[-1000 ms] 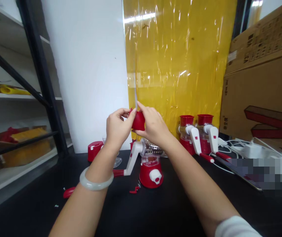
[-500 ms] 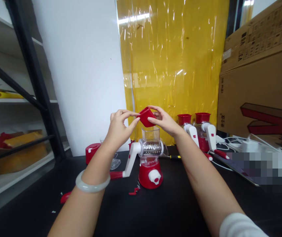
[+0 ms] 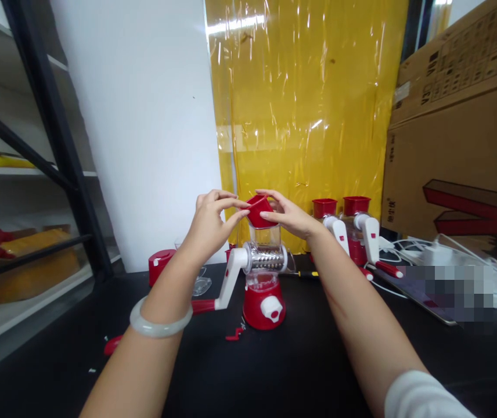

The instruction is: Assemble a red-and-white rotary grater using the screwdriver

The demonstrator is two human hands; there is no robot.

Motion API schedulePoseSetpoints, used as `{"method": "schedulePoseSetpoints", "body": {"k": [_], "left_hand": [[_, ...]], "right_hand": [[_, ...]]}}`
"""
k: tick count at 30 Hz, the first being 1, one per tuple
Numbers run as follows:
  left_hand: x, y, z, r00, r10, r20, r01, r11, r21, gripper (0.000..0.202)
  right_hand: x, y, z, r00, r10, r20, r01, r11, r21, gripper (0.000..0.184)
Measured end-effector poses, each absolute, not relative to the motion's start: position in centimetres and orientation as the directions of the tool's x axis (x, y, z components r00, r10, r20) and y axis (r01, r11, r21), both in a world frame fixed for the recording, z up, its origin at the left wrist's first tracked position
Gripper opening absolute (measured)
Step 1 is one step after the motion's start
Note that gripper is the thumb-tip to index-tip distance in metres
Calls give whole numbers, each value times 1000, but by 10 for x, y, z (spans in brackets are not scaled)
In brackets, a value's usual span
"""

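Note:
Both hands hold a red square food pusher or hopper cup [image 3: 259, 216] at the top of the clear chute of a rotary grater [image 3: 263, 307]. My left hand [image 3: 216, 223] pinches its left corner between thumb and fingers. On the other side my right hand [image 3: 287, 215] grips it, thumb in front and fingers behind. The cup is tilted; whether it has entered the chute I cannot tell. A metal grating drum [image 3: 266, 259] lies sideways in the grater, with a white crank [image 3: 231, 278] and red handle [image 3: 204, 306] at its left.
Two similar graters [image 3: 357, 232] stand at the back right, beside cables and a tablet [image 3: 422, 296]. A large carton [image 3: 453, 145] rises at the right. Small red pieces [image 3: 234, 335] lie before the grater. A red base [image 3: 159, 264] and screwdriver [image 3: 307, 273] lie behind.
The red cup has come down onto the chute's top and turned more level. Both hands have moved with it, still gripping. The view has shifted slightly.

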State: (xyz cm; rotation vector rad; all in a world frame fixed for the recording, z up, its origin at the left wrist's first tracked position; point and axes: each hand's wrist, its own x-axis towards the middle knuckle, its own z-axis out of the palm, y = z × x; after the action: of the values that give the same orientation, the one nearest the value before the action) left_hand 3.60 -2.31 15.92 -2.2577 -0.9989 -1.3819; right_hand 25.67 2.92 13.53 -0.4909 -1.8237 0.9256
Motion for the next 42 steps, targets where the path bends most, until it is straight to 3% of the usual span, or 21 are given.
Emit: {"method": "schedulePoseSetpoints", "body": {"k": [16, 23, 29, 37, 42], "left_hand": [[40, -25, 159, 348, 379, 857, 687, -726, 42, 11], [41, -25, 158, 355, 369, 859, 636, -769, 68, 9], [42, -28, 157, 354, 424, 833, 554, -813, 179, 11], [43, -26, 155, 391, 418, 820, 578, -805, 134, 14], [40, -25, 154, 484, 458, 745, 581, -806, 118, 15]], "right_hand": [[264, 23, 138, -446, 699, 558, -63, 598, -799, 71], [259, 19, 142, -384, 751, 537, -1, 581, -814, 48], [261, 18, 144, -361, 769, 528, 24, 574, -819, 42], [267, 14, 146, -333, 790, 514, 78, 567, -820, 36], [272, 17, 143, -414, 781, 468, 210, 582, -786, 37]]}}
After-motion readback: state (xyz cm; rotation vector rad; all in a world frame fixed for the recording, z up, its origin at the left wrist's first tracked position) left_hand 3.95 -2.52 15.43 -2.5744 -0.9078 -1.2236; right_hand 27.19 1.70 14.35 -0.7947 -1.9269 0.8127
